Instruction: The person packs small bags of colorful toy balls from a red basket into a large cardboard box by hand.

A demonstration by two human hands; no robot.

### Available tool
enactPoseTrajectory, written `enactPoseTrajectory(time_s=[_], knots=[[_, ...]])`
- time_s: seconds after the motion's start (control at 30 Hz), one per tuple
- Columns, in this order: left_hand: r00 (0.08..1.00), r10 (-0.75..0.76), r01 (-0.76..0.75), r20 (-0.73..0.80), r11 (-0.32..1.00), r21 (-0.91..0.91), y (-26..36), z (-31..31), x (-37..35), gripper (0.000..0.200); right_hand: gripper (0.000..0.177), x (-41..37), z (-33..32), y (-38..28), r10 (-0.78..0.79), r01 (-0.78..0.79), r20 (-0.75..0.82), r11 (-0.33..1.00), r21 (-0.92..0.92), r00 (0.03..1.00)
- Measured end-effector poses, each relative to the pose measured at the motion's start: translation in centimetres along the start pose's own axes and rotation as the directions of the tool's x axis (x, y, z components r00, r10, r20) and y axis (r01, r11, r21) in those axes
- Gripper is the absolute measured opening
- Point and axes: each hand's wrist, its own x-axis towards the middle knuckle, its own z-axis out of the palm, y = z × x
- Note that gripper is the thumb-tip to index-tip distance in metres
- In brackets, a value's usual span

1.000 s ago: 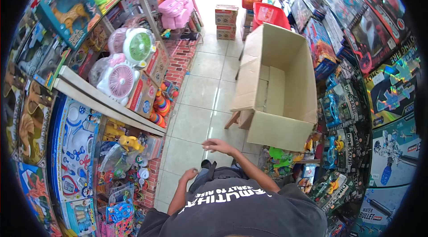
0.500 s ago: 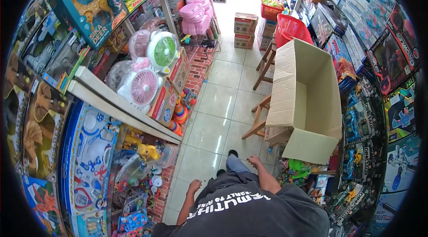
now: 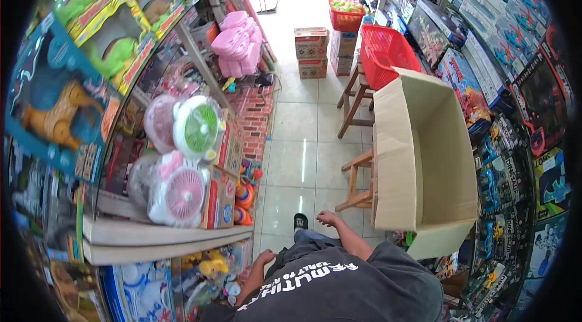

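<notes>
My left hand (image 3: pixel 265 256) hangs low at my side, near the toy-filled shelf on the left. Its fingers are small in view, loosely bent, and nothing shows in them. My right hand (image 3: pixel 328 219) is held in front of my body over the tiled floor, fingers slightly apart and holding nothing. To its right stands a large open cardboard box (image 3: pixel 395 158), its flaps spread and its visible inside bare. A wooden stool (image 3: pixel 357 179) is beside the box, closest to my right hand. One shoe (image 3: pixel 301 222) shows on the floor ahead of me.
A tiled aisle (image 3: pixel 294 131) runs towards a bright doorway. Wrapped toy-like fans (image 3: pixel 185 191) and pink plastic pieces (image 3: pixel 237 43) line the left. Ahead are stacked cartons (image 3: pixel 312 52), a red basket (image 3: pixel 388 52) and another with colourful items (image 3: pixel 347 16). Boxed toys (image 3: pixel 464 88) fill the right shelves.
My view has turned and moved forward along the aisle; the fans and box appear closer. My right hand has swung forward and inward, and my feet have shifted in a step.
</notes>
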Motion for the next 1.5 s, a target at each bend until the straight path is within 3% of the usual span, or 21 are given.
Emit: enactPoseTrajectory(time_s=[0.03, 0.07, 0.13, 0.17, 0.23, 0.37, 0.43, 0.5, 0.6, 0.73, 0.83, 0.9, 0.97, 1.03, 1.1, 1.17, 1.33, 1.4, 1.47, 1.5], knots=[[0.966, -0.069, 0.064, -0.248, 0.998, -0.027, 0.7, -1.9, 0.6, 0.069, 0.037, 0.5, -0.3, -1.0, -0.036, 0.036, 0.004, 0.999, 0.037, 0.999], [0.956, -0.111, 0.080, -0.273, 0.989, -0.121, 1.9, -4.7, 2.2, 0.061, 0.036, 1.1, -1.0, -2.1, -0.052, 0.054, -0.026, 0.995, 0.083, 0.998], [0.961, -0.118, -0.043, -0.252, 0.833, -0.552, 5.8, -10.0, 3.2, 0.045, 0.035, 1.9, -2.4, -4.0, -0.069, 0.074, -0.057, 0.994, 0.076, 0.996], [0.964, -0.105, -0.047, -0.245, 0.838, -0.544, 8.1, -12.0, 3.5, 0.045, 0.034, 2.0, -3.5, -4.4, -0.085, 0.090, -0.087, 0.995, 0.046, 0.993], [0.954, -0.096, -0.166, -0.285, 0.621, -0.766, 12.2, -15.8, 4.2, 0.035, 0.032, 3.1, -5.2, -4.4, -0.112, 0.126, -0.149, 0.988, 0.087, 0.982], [0.972, 0.027, -0.180, -0.232, 0.717, -0.673, 16.8, -20.6, 7.5, 0.034, 0.025, 4.9, -7.1, -4.6, -0.173, 0.241, -0.318, 0.952, 0.188, 0.932], [0.885, 0.296, -0.445, -0.360, 0.767, -0.462, 16.5, -21.2, 11.2, 0.030, 0.021, 3.8, -7.7, -4.4, 0.001, 0.132, -0.348, 0.923, 0.361, 0.938], [0.860, 0.368, -0.494, -0.354, 0.774, -0.396, 18.0, -23.3, 12.0, 0.027, 0.020, 2.9, -8.7, -4.5, 0.056, 0.095, -0.384, 0.927, 0.363, 0.921], [0.856, 0.405, -0.516, -0.321, 0.707, -0.483, 21.3, -27.5, 12.8, 0.027, 0.021, 6.6, -9.3, -1.4, 0.139, 0.078, -0.417, 0.883, 0.462, 0.898], [0.917, 0.303, -0.397, -0.259, 0.758, -0.517, 19.5, -32.5, 17.0, 0.026, 0.020, 7.1, -9.4, -2.9, 0.280, 0.044, -0.456, 0.813, 0.581, 0.845], [0.965, 0.230, -0.259, -0.127, 0.745, -0.615, 19.0, -35.8, 21.2, 0.027, 0.022, 9.4, -9.5, -3.3, 0.279, 0.013, -0.487, 0.858, 0.514, 0.828], [0.974, 0.186, -0.219, -0.129, 0.922, -0.320, 21.7, -39.1, 22.1, 0.030, 0.023, 10.1, -12.3, -7.2, 0.326, -0.022, -0.524, 0.863, 0.505, 0.787], [0.984, 0.178, -0.177, -0.018, 0.953, -0.246, 21.3, -41.0, 26.2, 0.034, 0.021, 9.8, -14.8, -12.0, 0.239, 0.047, -0.636, 0.916, 0.399, 0.734], [0.985, 0.122, -0.117, 0.124, 0.992, -0.049, 26.4, -44.1, 27.4, 0.038, 0.021, 12.6, -17.2, -14.0, 0.136, 0.269, -0.725, 0.870, 0.414, 0.675], [0.978, 0.015, -0.020, 0.210, 1.000, 0.023, 30.3, -46.4, 30.5, 0.039, 0.021, 10.8, -20.6, -18.7, 0.105, 0.387, -0.732, 0.794, 0.469, 0.673], [0.978, 0.110, -0.093, 0.175, 0.990, -0.107, 34.6, -48.2, 33.1, 0.038, 0.021, 12.4, -23.2, -19.8, 0.112, 0.429, -0.758, 0.767, 0.477, 0.642], [0.968, 0.229, -0.207, 0.105, 0.960, -0.187, 48.0, -50.4, 36.1, 0.037, 0.020, 12.2, -31.4, -23.3, 0.132, 0.511, -0.813, 0.718, 0.473, 0.567], [0.966, 0.234, -0.210, 0.112, 0.959, -0.190, 52.0, -50.6, 36.7, 0.037, 0.020, 12.7, -33.9, -24.1, 0.137, 0.693, -0.847, 0.514, 0.505, 0.514], [0.922, 0.367, -0.322, 0.121, 0.904, -0.282, 57.2, -50.2, 36.4, 0.036, 0.021, 11.8, -36.7, -25.1, 0.182, 0.701, -0.833, 0.465, 0.541, 0.523], [0.924, 0.355, -0.310, 0.141, 0.913, -0.267, 59.2, -49.9, 36.1, 0.036, 0.024, 10.9, -37.6, -25.6, 0.208, 0.709, -0.823, 0.424, 0.563, 0.529]])
